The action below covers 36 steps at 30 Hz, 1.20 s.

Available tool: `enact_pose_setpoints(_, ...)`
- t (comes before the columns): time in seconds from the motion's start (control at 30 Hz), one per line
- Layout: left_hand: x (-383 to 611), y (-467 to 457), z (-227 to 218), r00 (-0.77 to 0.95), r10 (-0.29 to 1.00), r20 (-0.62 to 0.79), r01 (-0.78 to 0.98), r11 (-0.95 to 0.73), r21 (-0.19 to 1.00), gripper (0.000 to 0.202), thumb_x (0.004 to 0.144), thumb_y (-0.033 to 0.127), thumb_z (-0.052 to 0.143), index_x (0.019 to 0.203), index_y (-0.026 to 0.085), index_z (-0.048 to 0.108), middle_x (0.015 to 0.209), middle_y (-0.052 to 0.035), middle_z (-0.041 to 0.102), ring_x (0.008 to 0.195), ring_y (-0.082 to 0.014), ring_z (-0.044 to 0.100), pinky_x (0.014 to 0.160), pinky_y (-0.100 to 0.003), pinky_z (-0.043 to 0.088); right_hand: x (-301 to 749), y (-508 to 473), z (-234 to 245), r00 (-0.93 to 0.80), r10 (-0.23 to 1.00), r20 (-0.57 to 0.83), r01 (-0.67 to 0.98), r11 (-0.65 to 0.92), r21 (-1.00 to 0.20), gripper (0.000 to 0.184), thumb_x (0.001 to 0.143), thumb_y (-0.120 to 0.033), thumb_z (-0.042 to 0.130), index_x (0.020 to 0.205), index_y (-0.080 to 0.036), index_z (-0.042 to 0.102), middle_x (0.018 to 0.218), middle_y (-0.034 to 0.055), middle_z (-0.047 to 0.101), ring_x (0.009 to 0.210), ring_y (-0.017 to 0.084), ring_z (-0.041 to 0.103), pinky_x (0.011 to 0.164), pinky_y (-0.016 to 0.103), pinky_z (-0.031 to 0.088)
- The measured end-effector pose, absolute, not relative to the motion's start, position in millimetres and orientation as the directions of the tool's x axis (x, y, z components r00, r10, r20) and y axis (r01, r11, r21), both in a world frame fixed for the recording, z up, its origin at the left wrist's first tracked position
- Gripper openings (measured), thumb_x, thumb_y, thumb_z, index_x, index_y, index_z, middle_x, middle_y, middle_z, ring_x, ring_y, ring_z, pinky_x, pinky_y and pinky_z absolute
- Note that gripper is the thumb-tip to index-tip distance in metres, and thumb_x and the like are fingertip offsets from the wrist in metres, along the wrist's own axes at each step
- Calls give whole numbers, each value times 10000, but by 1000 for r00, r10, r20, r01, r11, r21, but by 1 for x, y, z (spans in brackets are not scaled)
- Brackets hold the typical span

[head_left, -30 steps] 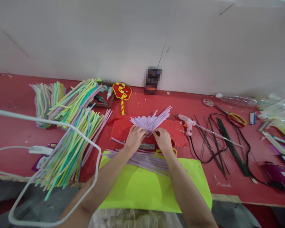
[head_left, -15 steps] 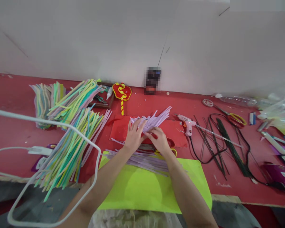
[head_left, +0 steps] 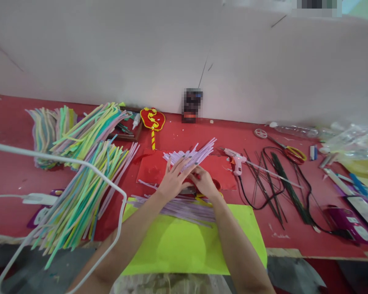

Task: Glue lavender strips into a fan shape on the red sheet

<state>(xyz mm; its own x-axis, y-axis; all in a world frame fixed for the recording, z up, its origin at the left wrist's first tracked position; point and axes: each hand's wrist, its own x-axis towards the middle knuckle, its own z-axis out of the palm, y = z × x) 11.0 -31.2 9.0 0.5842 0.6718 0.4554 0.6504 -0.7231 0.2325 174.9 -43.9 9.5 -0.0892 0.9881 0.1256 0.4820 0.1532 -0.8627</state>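
A splayed bunch of short lilac pipe cleaners (head_left: pixel 204 152) lies over the red sheet in front of me. My left hand (head_left: pixel 173 181) is bent over the bunch's near side, fingers across the stems and thumb toward the other hand. Close against it, my right hand (head_left: pixel 205 182) pinches at the bunch's lower end; its fingertips are partly hidden. Beneath the hands are scissors with yellow handles (head_left: pixel 200 200), mostly covered. Longer lilac pipe cleaners (head_left: pixel 184 210) lie below my wrists, across the top of a lime-yellow sheet (head_left: pixel 178 249).
Multicoloured pipe cleaners (head_left: pixel 88 196) pile up on the left, behind a white cable (head_left: pixel 110 173). A red-and-yellow fan-shaped piece (head_left: pixel 153 119) is at the back. On the right are a pink glue gun (head_left: pixel 236 161), dark wires (head_left: pixel 290 188), more scissors (head_left: pixel 294 154) and a purple box (head_left: pixel 349 222).
The camera view has shifted slightly, moving the table's contents left. My right fingers have curled further in against the lilac bunch, and both hands remain on it.
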Motion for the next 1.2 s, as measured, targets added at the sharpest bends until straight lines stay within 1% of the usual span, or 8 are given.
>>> enact_pose_setpoints(0.2, 10, -26, 7, 359, 837, 412, 740, -525, 421, 603, 860, 450, 569, 1384, 212, 390, 1429, -140, 460, 1378, -270, 348, 1157, -553, 132, 204, -38, 9, 375, 921, 103, 500, -108, -859, 450, 897, -528, 375, 578, -219, 449, 497, -28, 494, 512, 126, 471, 569, 256, 380)
enact_pose_setpoints(0.3, 9, -23, 5, 353, 859, 372, 759, -495, 423, 504, 844, 393, 607, 1298, 215, 481, 1436, -131, 450, 1382, -278, 337, 1150, -566, 158, 222, -37, 2, 475, 871, 121, 523, -169, -835, 420, 885, -526, 406, 632, -206, 508, 550, -2, 546, 546, 144, 503, 596, 274, 394)
enact_pose_setpoints(0.37, 9, -23, 3, 390, 846, 364, 754, -520, 400, 434, 820, 368, 644, 1214, 212, 549, 1430, -124, 456, 1382, -282, 334, 1152, -567, 161, 229, -37, -3, 498, 837, 227, 595, -139, -791, 320, 854, -487, 478, 819, -189, 587, 761, 51, 630, 677, 173, 555, 684, 308, 429)
enact_pose_setpoints(0.47, 11, -23, 1, 450, 823, 348, 738, -562, 375, 341, 792, 335, 681, 1102, 210, 611, 1400, -110, 489, 1363, -280, 363, 1154, -573, 156, 229, -36, -6, 479, 799, 363, 704, -103, -703, 276, 837, -436, 517, 927, -192, 609, 989, 114, 611, 843, 211, 557, 802, 366, 435)
enact_pose_setpoints(0.57, 13, -23, -2, 482, 815, 321, 725, -577, 376, 231, 791, 301, 685, 1000, 213, 646, 1351, -94, 530, 1339, -272, 398, 1148, -589, 161, 221, -36, -6, 427, 833, 351, 739, -97, -667, 288, 884, -414, 458, 767, -195, 604, 849, 95, 600, 807, 219, 543, 808, 376, 436)
enact_pose_setpoints(0.73, 12, -22, -5, 504, 813, 292, 706, -583, 402, 112, 806, 254, 666, 911, 215, 665, 1289, -77, 573, 1319, -259, 421, 1141, -597, 161, 206, -35, -9, 156, 915, 373, 763, 128, -633, 263, 890, -221, 408, 1013, -200, 639, 1007, 106, 605, 976, 230, 547, 882, 387, 448)
enact_pose_setpoints(0.9, 12, -23, -3, 521, 811, 267, 688, -584, 430, 77, 828, 208, 627, 897, 211, 660, 1241, -71, 602, 1241, -229, 503, 1147, -569, 166, 203, -35, -13, -87, 948, 307, 786, 255, -563, 204, 851, -212, 533, 965, -251, 698, 1048, 78, 605, 1010, 234, 545, 936, 419, 443)
enact_pose_setpoints(1.2, 13, -20, -12, 549, 800, 241, 643, -589, 490, 74, 846, 173, 588, 914, 188, 613, 1283, -79, 594, 1245, -190, 507, 1145, -478, 223, 205, -36, -13, -102, 959, 265, 802, 237, -549, 157, 837, -210, 580, 913, -244, 713, 975, 67, 593, 943, 223, 553, 909, 402, 462)
